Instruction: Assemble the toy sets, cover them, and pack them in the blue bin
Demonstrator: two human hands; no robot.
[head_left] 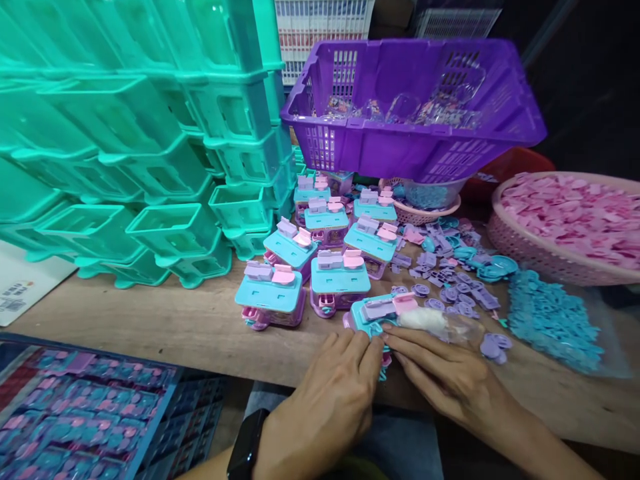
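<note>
Wooden bench (165,327) fills the lower frame. Your left hand (330,393) and right hand (445,377) press their fingertips onto one teal toy block (373,313) at bottom centre, steadying it; finished blocks (320,267) crowd mid-frame, and a purple basket (410,100) sits beyond.

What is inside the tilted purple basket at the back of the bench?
Through the purple basket you can see clear glittery plastic pieces along its low side. Its front wall covers whatever lies deeper.
</note>
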